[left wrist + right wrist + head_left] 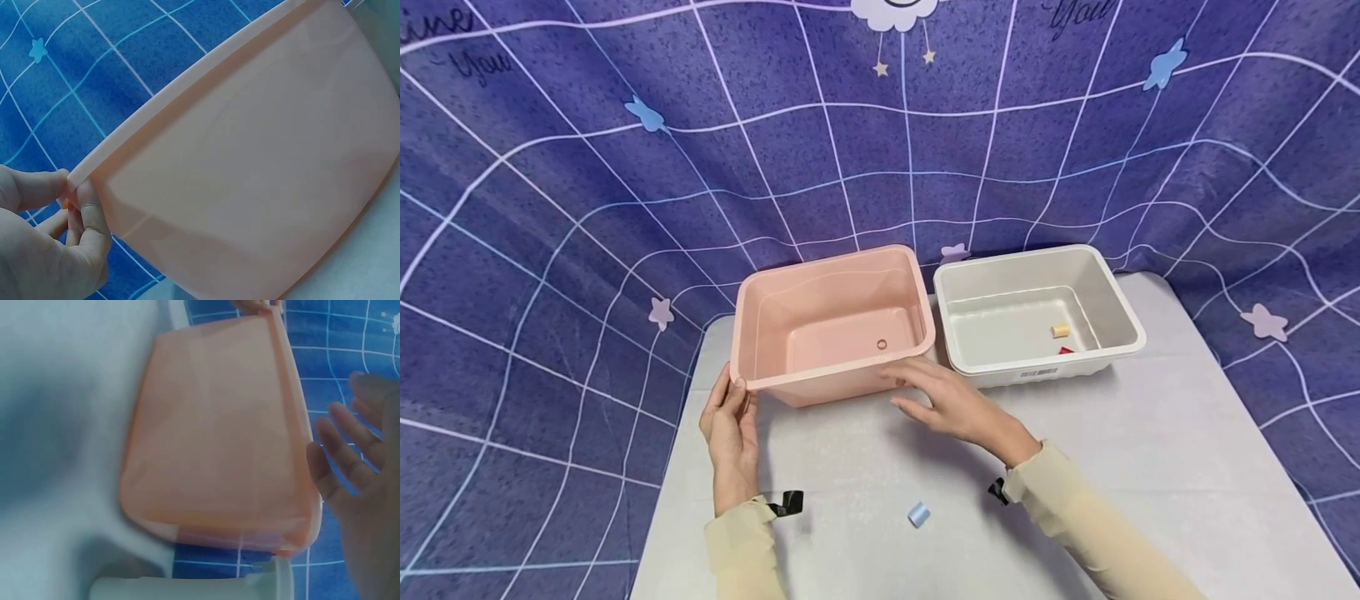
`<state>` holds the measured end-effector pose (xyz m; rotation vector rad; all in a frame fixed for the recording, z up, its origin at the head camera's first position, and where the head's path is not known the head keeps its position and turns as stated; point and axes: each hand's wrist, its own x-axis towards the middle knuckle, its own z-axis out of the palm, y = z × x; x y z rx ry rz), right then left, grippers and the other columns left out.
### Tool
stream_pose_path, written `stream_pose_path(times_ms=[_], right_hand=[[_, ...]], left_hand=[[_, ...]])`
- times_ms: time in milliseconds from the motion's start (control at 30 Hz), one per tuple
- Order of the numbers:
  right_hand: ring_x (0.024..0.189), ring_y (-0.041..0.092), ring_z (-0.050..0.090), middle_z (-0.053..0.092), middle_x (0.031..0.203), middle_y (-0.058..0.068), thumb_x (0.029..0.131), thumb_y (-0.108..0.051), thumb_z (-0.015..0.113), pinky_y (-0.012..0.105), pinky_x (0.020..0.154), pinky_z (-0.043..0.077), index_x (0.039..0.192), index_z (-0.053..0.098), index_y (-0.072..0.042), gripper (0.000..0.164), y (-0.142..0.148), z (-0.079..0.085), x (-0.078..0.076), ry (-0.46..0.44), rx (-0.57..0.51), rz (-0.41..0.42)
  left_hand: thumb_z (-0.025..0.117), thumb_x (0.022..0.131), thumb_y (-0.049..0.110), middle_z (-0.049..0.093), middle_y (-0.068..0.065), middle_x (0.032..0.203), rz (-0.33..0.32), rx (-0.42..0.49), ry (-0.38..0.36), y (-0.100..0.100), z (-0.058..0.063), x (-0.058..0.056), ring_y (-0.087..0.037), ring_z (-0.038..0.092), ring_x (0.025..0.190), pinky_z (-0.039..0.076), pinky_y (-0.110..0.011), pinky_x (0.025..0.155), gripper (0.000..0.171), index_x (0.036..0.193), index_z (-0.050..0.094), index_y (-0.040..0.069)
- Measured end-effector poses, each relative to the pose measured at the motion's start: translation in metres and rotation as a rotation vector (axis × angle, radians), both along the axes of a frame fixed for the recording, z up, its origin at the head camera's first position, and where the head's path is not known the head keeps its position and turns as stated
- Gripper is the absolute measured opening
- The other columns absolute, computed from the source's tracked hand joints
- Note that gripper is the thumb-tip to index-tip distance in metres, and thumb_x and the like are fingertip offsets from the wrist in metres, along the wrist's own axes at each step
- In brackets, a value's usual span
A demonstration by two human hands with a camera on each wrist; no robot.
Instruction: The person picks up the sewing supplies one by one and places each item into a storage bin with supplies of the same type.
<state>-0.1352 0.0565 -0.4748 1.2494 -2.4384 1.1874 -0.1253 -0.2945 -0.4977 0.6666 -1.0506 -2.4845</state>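
Note:
A pink plastic bin [831,377] stands at the back of the table. My left hand [732,429] pinches its rim at the front left corner, thumb on one side and fingers on the other, as the left wrist view also shows. A small orange spot [67,204] is partly hidden between those fingers; what it is, I cannot tell. Near the bin's front right corner, my right hand [951,402] has its fingers loosely extended and grips nothing. On the pink bin's floor lies a small brownish ring-shaped piece [882,344].
Right of the pink bin stands a white bin [1037,375], holding a yellow cylinder [1060,331] and a partly hidden red piece [1066,351]. A light blue cylinder [918,514] lies on the table [850,550] between the forearms. Behind hangs a blue-purple gridded cloth [850,150].

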Motion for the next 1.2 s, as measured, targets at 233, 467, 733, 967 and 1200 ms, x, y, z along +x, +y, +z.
stream_pose_path(times_ms=[233,467,733,967,1200], right_hand=[[0.113,0.016,0.065,0.068,0.134,-0.001,0.1,-0.024,0.072,0.032,0.1,0.055,0.144,0.06,-0.013,0.046,0.004,-0.014,0.011,0.001,0.024,0.037],[0.112,0.013,0.064,0.065,0.134,-0.005,0.099,-0.025,0.074,0.028,0.098,0.054,0.141,0.06,-0.016,0.046,0.006,-0.028,0.021,-0.012,0.04,0.071],[0.113,0.012,0.064,0.066,0.133,-0.006,0.099,-0.027,0.075,0.028,0.098,0.055,0.139,0.062,-0.015,0.044,0.009,-0.039,0.031,-0.04,0.055,0.111],[0.119,0.007,0.062,0.065,0.135,-0.009,0.098,-0.028,0.076,0.027,0.104,0.053,0.14,0.061,-0.018,0.046,0.015,-0.046,0.039,-0.047,0.102,0.143],[0.128,0.009,0.06,0.063,0.138,-0.008,0.099,-0.035,0.073,0.033,0.109,0.053,0.142,0.059,-0.02,0.047,0.018,-0.059,0.05,-0.079,0.154,0.191]], left_hand=[[0.065,0.097,-0.009,0.06,-0.011,0.126,0.002,-0.006,-0.004,0.001,-0.001,-0.002,-0.016,0.065,0.1,0.061,-0.022,0.081,0.058,0.152,0.052,0.001],[0.065,0.097,-0.008,0.059,-0.01,0.126,0.002,-0.009,-0.009,0.001,-0.001,-0.001,-0.016,0.065,0.101,0.061,-0.022,0.081,0.057,0.152,0.052,0.001],[0.065,0.097,-0.007,0.058,-0.011,0.13,-0.003,-0.015,-0.004,0.001,0.0,-0.001,-0.017,0.064,0.104,0.061,-0.022,0.083,0.057,0.152,0.052,0.001],[0.065,0.097,-0.008,0.059,-0.011,0.128,0.003,-0.007,0.004,0.001,0.0,-0.002,-0.016,0.065,0.101,0.061,-0.022,0.081,0.057,0.151,0.052,0.001],[0.065,0.097,-0.009,0.06,-0.012,0.128,0.005,-0.002,0.009,0.001,0.0,-0.001,-0.017,0.066,0.101,0.061,-0.022,0.081,0.057,0.152,0.051,0.0]])
